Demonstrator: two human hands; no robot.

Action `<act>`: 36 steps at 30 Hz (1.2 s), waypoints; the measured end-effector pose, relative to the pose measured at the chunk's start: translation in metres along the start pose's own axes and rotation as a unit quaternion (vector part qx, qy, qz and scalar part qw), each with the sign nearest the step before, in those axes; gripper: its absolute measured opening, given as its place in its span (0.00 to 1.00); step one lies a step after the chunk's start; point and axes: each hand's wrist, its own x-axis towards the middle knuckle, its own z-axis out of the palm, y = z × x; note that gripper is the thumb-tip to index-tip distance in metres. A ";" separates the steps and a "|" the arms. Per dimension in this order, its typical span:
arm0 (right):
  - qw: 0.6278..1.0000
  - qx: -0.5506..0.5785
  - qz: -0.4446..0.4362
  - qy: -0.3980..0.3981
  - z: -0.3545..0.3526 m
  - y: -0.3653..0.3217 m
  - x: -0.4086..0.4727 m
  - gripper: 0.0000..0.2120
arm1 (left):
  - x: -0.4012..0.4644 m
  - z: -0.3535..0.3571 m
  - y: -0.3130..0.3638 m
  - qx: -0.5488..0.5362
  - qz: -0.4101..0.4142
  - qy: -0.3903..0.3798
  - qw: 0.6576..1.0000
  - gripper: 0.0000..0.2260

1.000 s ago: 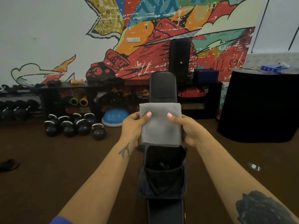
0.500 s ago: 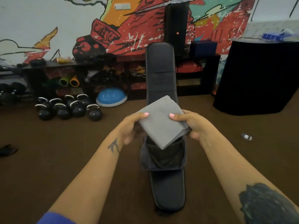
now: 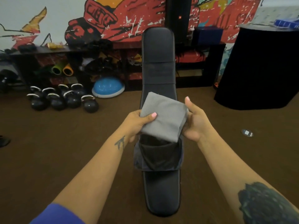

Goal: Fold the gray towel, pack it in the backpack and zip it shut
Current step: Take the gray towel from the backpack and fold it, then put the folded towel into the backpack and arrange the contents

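head view: a person looks down along both bare forearms at a long black padded surface (image 3: 159, 191) that runs away from them toward a painted wall. a folded gray towel (image 3: 163, 118) is held in the air between the two hands, tilted, just above the open mouth of a dark backpack (image 3: 157, 156) that lies on the surface. the left hand (image 3: 137, 122) grips the towel's left edge, thumb on top and fingers curled beneath. the right hand (image 3: 195, 122) cups the towel's right edge, fingers tucked under the folded layers and the thumb raised beside it. the towel's lower corner hangs over the backpack's opening but is not inside it. the backpack's top flap is open, showing a black inner lining; the zip is undone. a blue sleeve (image 3: 56, 214) shows at the left arm's near end.

around them is a brown floor (image 3: 56, 151). to the left, a group of black kettlebells (image 3: 64, 99) sits on the floor, near a blue half-dome balance trainer (image 3: 108, 88). behind stands a low dark shelf (image 3: 72, 62) with rolled mats, under a red and orange mural (image 3: 126, 18). a black round counter (image 3: 262, 70) stands at right.
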 end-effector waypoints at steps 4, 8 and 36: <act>0.999 0.005 0.010 -0.031 -0.018 -0.013 0.025 0.18 | 0.041 0.022 -0.004 -0.073 0.012 0.054 0.996 0.07; 0.994 -0.100 0.043 0.006 -0.031 -0.031 0.052 0.03 | 0.078 0.042 -0.013 -0.071 -0.001 0.066 0.995 0.17; 0.839 -0.528 0.070 0.111 -0.148 0.031 0.250 0.15 | 0.263 0.001 -0.198 0.329 -0.127 0.048 0.935 0.23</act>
